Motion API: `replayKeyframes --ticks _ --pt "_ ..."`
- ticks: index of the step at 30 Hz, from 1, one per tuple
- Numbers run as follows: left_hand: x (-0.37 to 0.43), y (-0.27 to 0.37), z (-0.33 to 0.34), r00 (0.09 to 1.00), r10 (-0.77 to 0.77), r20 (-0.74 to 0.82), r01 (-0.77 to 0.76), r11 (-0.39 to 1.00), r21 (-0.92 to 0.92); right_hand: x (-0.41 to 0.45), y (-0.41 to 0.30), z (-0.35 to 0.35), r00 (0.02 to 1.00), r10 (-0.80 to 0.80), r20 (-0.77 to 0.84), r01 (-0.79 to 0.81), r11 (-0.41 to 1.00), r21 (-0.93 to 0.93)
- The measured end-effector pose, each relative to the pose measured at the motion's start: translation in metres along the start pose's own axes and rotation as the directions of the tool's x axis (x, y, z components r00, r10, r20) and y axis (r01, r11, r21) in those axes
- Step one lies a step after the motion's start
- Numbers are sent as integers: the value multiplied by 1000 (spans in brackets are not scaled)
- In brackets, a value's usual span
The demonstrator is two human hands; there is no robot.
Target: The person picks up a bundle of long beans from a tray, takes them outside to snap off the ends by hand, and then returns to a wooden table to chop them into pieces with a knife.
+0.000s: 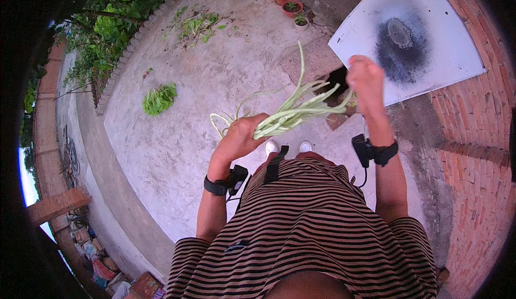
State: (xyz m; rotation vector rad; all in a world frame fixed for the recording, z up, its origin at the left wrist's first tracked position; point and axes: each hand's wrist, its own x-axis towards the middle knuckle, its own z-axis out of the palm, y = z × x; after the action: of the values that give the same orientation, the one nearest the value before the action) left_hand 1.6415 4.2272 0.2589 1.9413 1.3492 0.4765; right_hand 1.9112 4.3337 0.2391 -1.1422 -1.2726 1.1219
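Note:
My left hand [244, 135] is closed around a bunch of pale green yardlong beans [288, 115]. Most of the beans fan out to the right of the fist, and one sticks up well above the others. Thin ends loop out on the left side of the hand. My right hand [366, 81] is raised beyond the right-hand ends of the bunch, with its fingers curled and blurred. One bean end reaches close to it; whether the fingers pinch a bean is unclear. Each wrist wears a black strap with a small device.
A leafy green bundle [160, 99] lies on the concrete ground [169, 149], with scattered greens [197, 26] farther off. Potted plants [292, 7] stand at the back. A scorched white panel [439, 53] leans by the brick wall [471, 117], near a dark opening [338, 77].

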Motion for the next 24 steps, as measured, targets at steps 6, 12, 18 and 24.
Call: replayKeyframes --ticks 6,12,18,24 --pt "-13 -10 -10 986 -162 28 159 902 -401 18 -8 -46 996 87 4 -84 971 -224" --pt "-8 -9 -13 972 -192 132 232 749 -621 58 84 -113 948 -297 118 218 329 -919" --pt "-12 -15 -11 973 -212 96 212 639 -739 34 31 -72 996 -42 77 79 815 -574" --pt "-6 -8 -11 969 -186 164 247 672 -698 4 -25 -14 951 -21 307 102 963 -249"
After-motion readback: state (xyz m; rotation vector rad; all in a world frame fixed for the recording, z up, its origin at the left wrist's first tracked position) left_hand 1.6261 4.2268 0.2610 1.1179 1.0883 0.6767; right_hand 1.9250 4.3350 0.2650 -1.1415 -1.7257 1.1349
